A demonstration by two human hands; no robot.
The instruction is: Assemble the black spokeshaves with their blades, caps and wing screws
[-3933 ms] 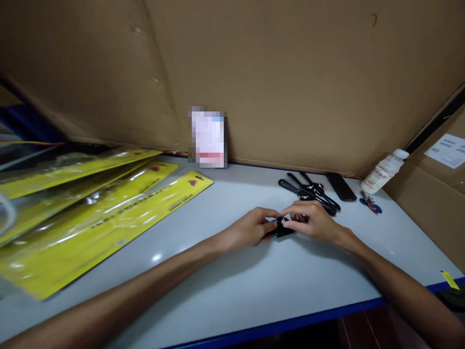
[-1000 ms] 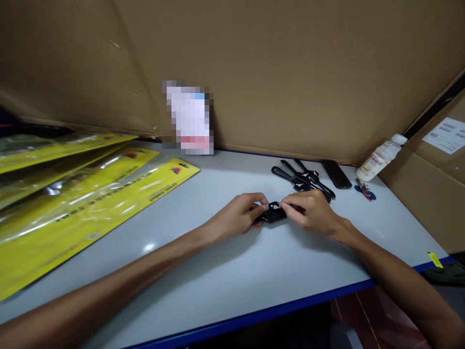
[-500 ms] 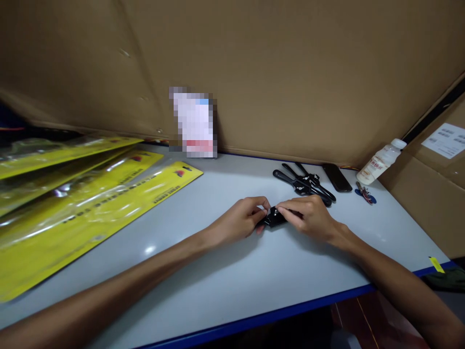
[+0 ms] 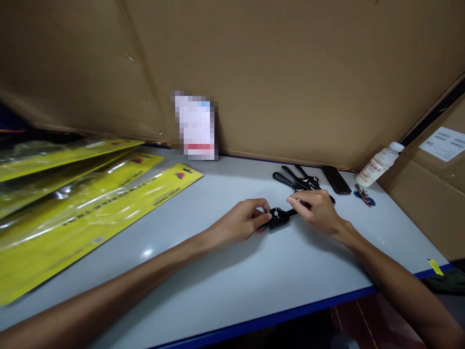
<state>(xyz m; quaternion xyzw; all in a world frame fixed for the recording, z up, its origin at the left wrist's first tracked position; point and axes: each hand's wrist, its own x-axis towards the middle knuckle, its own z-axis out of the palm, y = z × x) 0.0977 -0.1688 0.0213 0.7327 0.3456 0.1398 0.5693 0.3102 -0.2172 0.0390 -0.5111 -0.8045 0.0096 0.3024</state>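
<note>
Item: small black tool, lying low on the white table, roughly mid-table, slightly right of centre. Long axis runs left to right, tilting a little toward the far right, where a slim handle end passes under the right hand. A small pale fastener shows on its top face.

Left hand: fingers curled, thumb and forefinger pinched on the tool's left end. Grip nearly closed; holds the tool.

Right hand: fingertips bunched and pinched at the tool's right end, the handle side. Whether it also holds a separate small part cannot be told.

Relation: the tool lies between the two hands, each at one end of its long axis; both equally close, both touching.

Other items:
- Pile of black tools, just beyond the right hand, toward the far side.
- Dark flat phone, right of the pile.
- White bottle, tilted, far right corner.
- Small keys or tags, near the bottle.
- Yellow blister packs, fanned out on the left.
- Cardboard wall, along the far edge.
</note>
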